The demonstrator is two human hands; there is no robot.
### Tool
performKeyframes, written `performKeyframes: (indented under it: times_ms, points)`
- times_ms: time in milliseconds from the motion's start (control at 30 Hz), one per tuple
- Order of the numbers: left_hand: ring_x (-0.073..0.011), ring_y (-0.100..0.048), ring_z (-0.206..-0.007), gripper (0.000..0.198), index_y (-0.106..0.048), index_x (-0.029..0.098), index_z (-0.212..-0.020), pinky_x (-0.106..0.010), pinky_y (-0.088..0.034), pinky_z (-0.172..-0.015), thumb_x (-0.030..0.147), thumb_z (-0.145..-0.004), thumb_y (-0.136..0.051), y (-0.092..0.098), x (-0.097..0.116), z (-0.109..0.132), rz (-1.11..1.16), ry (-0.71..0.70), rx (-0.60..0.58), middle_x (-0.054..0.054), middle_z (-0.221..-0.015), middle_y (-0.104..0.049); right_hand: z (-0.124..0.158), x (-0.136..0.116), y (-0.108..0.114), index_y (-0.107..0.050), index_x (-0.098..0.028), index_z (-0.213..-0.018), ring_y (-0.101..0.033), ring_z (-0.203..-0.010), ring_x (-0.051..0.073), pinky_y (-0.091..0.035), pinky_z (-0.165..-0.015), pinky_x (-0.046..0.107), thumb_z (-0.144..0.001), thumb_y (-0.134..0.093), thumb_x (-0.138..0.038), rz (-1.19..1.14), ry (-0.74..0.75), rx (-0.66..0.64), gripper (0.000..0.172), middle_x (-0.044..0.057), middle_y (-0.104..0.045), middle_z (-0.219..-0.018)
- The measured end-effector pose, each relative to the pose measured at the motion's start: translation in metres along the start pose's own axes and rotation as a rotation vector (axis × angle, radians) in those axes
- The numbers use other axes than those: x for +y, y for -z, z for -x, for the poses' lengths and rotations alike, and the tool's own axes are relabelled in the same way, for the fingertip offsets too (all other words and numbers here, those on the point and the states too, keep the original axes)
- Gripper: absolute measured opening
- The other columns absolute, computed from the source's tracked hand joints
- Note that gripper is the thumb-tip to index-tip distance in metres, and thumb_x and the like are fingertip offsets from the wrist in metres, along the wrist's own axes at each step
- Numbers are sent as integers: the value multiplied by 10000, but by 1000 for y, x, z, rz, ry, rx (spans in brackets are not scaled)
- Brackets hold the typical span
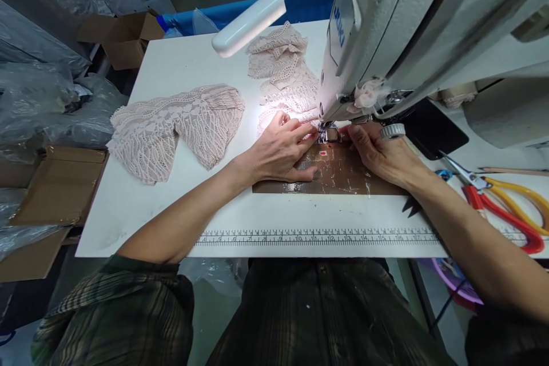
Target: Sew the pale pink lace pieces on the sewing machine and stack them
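Observation:
A pale pink lace piece (287, 86) lies bunched behind and left of the presser foot (331, 134) of a sewing machine (369, 28). My left hand (281, 151) presses its bent fingers onto the front edge of this lace, close beside the foot, while its thumb stretches out over the brown taped plate (343, 174). On the foot's right side is my right hand (377, 151), its thumb and fingers drawn together. Whatever those fingertips hold is hidden. A second lace piece (184, 120) rests on the white table (171, 223), left of my left hand.
A white lamp (251, 20) hangs over the lace. Scissors (493, 189) with red and yellow handles lie right of my right forearm, near a black tray (433, 128). A ruler strip (309, 238) runs along the front edge. Cardboard boxes (64, 177) stand at the left.

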State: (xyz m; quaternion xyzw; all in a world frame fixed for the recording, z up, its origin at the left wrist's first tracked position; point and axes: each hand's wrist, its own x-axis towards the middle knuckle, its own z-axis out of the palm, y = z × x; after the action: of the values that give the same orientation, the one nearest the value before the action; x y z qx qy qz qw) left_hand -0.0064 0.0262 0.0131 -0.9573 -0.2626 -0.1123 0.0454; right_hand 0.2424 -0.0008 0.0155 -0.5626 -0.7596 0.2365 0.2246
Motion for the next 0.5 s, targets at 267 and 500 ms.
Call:
performKeyframes:
  times_ms: [267,500]
  points:
    - [-312,-580,-989,526,-626,135,-1262,-484,-424,-849,533,-948,-488,0,1,0,-19,7,0,-182,-1257,-635,13,6,-10,-692,-196,-1157,-645,-749,226,-542,-696,388,-948,-488,-387,65,91,133,348,107,-660,-976]
    - [-317,-590,-1018,543,-630,121,-1263,-479,-426,-842,538,-963,-453,-1,0,1,6,12,7,-180,-1293,-633,15,8,-13,-696,-226,-1152,-636,-719,222,-543,-682,378,-953,-483,-354,84,123,206,319,77,-643,-888]
